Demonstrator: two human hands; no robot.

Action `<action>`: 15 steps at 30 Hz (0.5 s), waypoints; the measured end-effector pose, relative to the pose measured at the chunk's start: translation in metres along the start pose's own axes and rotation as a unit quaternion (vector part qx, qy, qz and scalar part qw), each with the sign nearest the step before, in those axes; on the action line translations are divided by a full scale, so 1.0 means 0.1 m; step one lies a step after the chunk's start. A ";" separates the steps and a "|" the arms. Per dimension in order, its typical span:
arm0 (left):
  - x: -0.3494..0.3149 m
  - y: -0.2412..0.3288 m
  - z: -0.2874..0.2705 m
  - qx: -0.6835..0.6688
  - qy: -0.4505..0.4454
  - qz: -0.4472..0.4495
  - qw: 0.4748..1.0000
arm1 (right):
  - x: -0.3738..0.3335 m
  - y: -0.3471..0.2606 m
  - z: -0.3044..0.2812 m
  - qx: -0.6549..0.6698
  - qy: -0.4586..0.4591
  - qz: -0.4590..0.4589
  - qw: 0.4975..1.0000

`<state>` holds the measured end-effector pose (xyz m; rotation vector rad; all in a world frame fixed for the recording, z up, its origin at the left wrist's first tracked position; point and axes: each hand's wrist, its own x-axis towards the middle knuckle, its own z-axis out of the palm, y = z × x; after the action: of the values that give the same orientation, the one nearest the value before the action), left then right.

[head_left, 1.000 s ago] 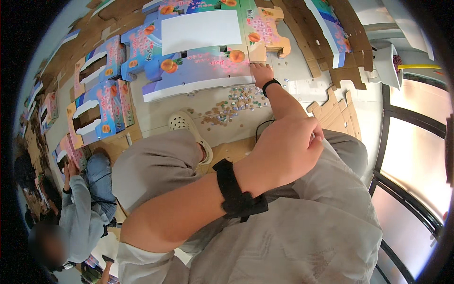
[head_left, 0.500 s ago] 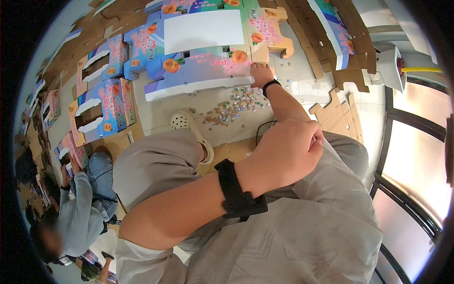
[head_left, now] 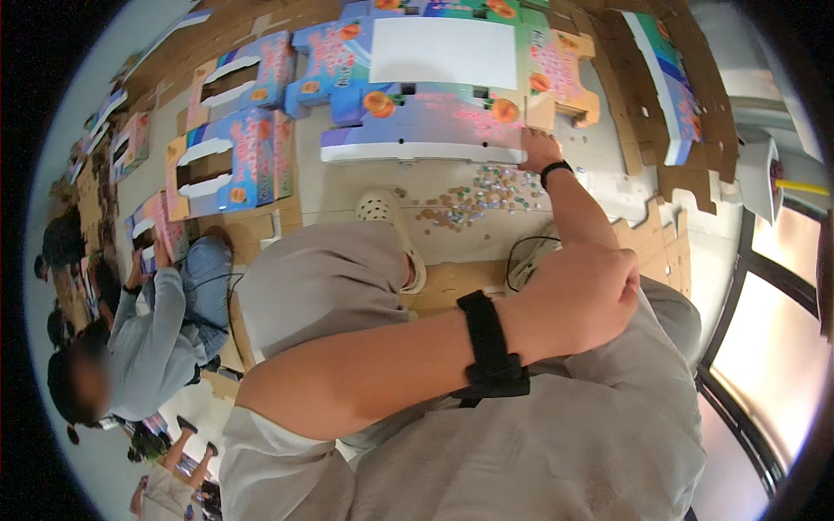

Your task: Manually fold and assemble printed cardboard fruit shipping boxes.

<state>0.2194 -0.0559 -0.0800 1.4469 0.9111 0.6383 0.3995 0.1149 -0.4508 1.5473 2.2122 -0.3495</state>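
My left hand, a black strap on its wrist, is closed in front of my lap, its fingers around the edge of my grey right sleeve. My right hand reaches forward under it, a black band on its wrist. Its fingers lie spread on the tan corner of a printed carton, which is blue, purple and green with orange fruit pictures. A white panel covers the carton's middle. Part of my right forearm is hidden behind my left hand.
Small loose round pieces are scattered on the floor before my feet. Folded cartons with cut openings stand at the left. Plain cardboard lies at the right near a window frame. Another person sits at the left.
The scene has shifted right and slightly upward in the view, showing more of the seated person. Both hands keep their places, my left at the sleeve, my right at the carton corner.
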 end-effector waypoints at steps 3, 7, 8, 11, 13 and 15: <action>-0.01 -0.06 0.03 -0.022 -0.009 -0.009 1.000 | 0.02 0.06 0.02 0.012 -0.002 0.003 1.000; 0.01 -0.10 0.06 -0.016 0.001 0.007 1.000 | -0.01 0.06 0.05 0.011 -0.022 0.014 1.000; 0.01 -0.09 0.08 -0.013 0.016 0.031 0.999 | -0.03 0.04 0.04 -0.004 -0.022 0.028 0.999; 0.01 -0.05 0.12 -0.001 0.039 0.050 0.998 | -0.04 -0.06 -0.09 -0.044 -0.043 0.060 0.996; 0.03 -0.03 0.13 0.003 0.039 0.053 0.998 | -0.01 -0.07 -0.26 -0.112 -0.079 0.080 0.987; 0.05 0.01 0.12 -0.021 0.000 0.069 0.997 | 0.01 0.03 -0.48 -0.140 -0.131 0.061 0.980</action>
<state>0.2322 -0.0583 -0.0812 1.4804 0.7979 0.7563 0.3928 0.1373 -0.4082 1.3881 1.8652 -0.1816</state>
